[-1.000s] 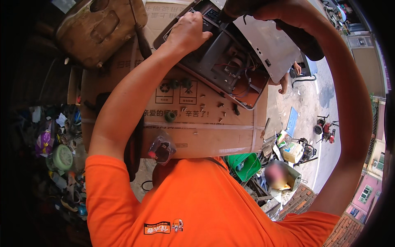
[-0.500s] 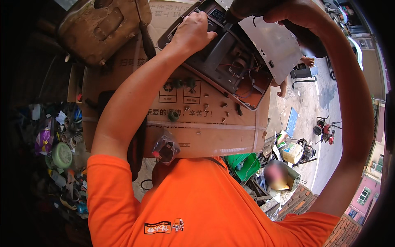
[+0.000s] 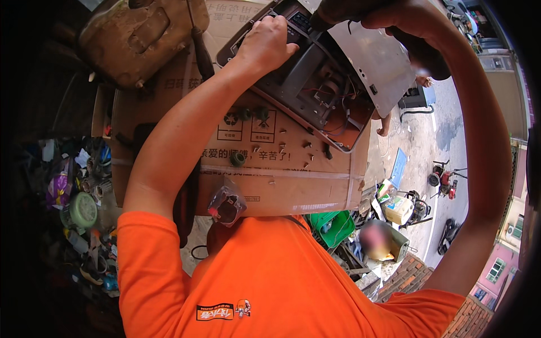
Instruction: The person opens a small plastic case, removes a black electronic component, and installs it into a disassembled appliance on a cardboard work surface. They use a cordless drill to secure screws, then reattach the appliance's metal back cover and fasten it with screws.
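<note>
My left hand [image 3: 265, 44] has its fingers curled on a dark appliance housing [image 3: 313, 107], whose open interior shows wires and dark parts. My right hand [image 3: 403, 19] grips a dark drill-like tool [image 3: 422, 59], its front end over the housing's upper part. A silver metal plate [image 3: 377, 70] with holes lies along the housing's right. Below, several small screws [image 3: 307, 145], dark green round pieces [image 3: 238, 159] and a plastic bag [image 3: 225, 205] with dark contents lie on a cardboard box [image 3: 293, 194]. A long dark-handled tool [image 3: 203, 56] lies left of my left hand.
A grimy brown tank [image 3: 129, 48] is at upper left. Another person's hand [image 3: 383, 125] shows right of the box. Assorted clutter [image 3: 79, 236] lies left, a green bin [image 3: 329, 231] below, and a red-black machine [image 3: 442, 180] on the pavement at right.
Since one second ago, both my hands, the tool and the housing have shifted slightly right in the picture. The other person's hands have moved a little. A dark object now shows on the road at right.
</note>
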`<state>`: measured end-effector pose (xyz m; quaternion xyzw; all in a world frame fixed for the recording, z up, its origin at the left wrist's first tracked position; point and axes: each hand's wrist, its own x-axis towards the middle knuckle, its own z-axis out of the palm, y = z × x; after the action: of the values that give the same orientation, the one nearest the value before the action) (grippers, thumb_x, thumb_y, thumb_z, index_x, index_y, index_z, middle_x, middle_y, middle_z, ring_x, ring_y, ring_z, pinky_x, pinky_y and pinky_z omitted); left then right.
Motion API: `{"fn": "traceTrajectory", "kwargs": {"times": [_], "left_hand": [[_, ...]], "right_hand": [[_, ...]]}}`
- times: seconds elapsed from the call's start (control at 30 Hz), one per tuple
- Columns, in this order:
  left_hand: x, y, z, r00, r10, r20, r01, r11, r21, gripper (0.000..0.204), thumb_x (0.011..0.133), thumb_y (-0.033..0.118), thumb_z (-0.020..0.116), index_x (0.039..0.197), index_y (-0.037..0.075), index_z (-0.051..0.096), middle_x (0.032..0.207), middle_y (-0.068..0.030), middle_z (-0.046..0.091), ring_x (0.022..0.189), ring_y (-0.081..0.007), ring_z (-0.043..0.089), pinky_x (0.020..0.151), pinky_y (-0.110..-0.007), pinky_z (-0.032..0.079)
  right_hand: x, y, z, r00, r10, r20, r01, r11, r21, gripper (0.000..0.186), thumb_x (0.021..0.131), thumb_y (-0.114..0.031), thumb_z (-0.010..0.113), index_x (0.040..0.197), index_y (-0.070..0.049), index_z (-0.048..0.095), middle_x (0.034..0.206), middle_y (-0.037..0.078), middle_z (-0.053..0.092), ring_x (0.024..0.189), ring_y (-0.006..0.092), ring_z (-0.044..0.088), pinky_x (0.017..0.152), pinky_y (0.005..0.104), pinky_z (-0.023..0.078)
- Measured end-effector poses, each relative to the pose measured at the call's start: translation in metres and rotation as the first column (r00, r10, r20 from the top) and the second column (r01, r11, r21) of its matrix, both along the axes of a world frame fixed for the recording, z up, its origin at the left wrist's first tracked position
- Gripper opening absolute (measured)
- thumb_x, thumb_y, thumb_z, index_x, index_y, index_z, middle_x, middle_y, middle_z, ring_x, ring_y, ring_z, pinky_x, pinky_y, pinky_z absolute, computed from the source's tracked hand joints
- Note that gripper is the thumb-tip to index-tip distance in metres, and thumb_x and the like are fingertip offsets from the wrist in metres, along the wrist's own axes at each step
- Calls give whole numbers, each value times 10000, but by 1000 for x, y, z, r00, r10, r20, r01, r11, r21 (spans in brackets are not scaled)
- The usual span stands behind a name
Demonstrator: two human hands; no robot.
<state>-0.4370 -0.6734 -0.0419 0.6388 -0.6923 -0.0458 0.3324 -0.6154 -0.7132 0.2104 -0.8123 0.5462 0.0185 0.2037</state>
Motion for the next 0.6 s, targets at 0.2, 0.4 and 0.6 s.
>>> {"fn": "traceTrajectory", "kwargs": {"times": [0.2, 0.4, 0.6], "left_hand": [[1, 3, 2, 1000, -3, 10, 3, 1000, 5, 476, 818, 327, 784, 1095, 7, 566, 1049, -206, 628, 1016, -394, 630, 876, -459, 514], [-3, 3, 4, 1000, 3, -7, -3, 1000, 27, 463, 822, 328, 776, 1081, 9, 564, 1056, -205, 631, 1032, -399, 627, 884, -466, 513], [-3, 3, 3, 1000, 9, -19, -9, 1000, 20, 451, 822, 331, 771, 1066, 7, 572, 1059, -203, 634, 1037, -399, 627, 888, -475, 519]], "right_hand": [[3, -6, -3, 997, 48, 55, -51, 997, 57, 368, 711, -107, 818, 1058, -15, 738, 939, 91, 720, 863, 188, 657, 783, 323, 522], [-1, -39, -13, 923, 377, 75, -382, 921, 80, 366, 723, -97, 798, 1073, -13, 732, 958, 82, 716, 921, 185, 642, 845, 327, 505], [20, -15, 6, 990, 99, -96, -91, 992, 83, 343, 734, -136, 803, 1053, -27, 739, 916, 83, 709, 855, 178, 649, 768, 328, 519]]}}
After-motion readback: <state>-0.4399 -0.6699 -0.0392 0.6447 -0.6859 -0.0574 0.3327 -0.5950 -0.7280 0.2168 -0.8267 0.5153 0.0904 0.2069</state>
